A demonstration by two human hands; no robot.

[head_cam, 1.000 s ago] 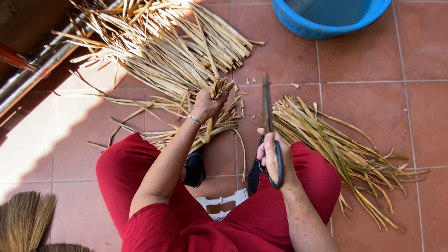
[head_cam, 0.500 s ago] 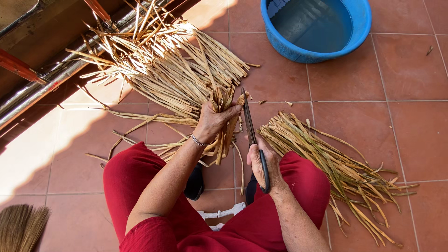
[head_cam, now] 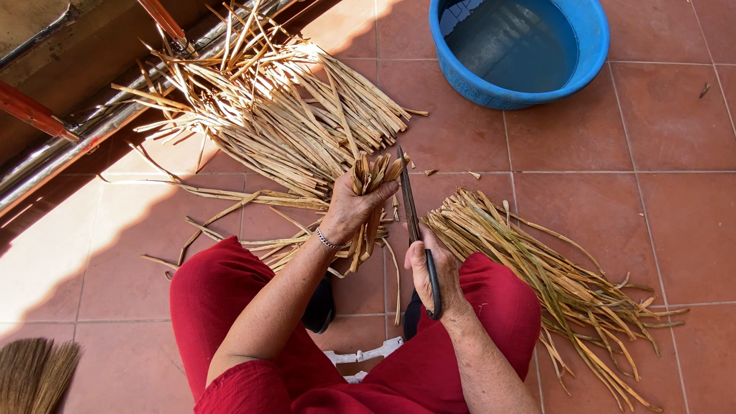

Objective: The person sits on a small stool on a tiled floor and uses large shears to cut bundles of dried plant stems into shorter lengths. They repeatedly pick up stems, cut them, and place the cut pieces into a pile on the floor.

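My left hand (head_cam: 354, 205) grips a small bundle of dry straw strips (head_cam: 369, 178), their cut ends pointing up. My right hand (head_cam: 431, 270) holds black-handled scissors (head_cam: 411, 208), the long blades pointing away from me and lying right beside the bundle's ends. A large pile of uncut dry strips (head_cam: 280, 115) lies beyond my left hand. A second heap of trimmed strips (head_cam: 552, 280) is spread on the floor to the right of my knee. I sit in red trousers on a low white stool (head_cam: 360, 358).
A blue basin of water (head_cam: 521, 46) stands at the far right on the terracotta tiles. Metal rails (head_cam: 92, 130) run along the left edge. A straw broom (head_cam: 31, 376) lies at the bottom left.
My left hand has lifted the bundle slightly and the scissors have come in against its ends. The view has tilted so the basin shows more.
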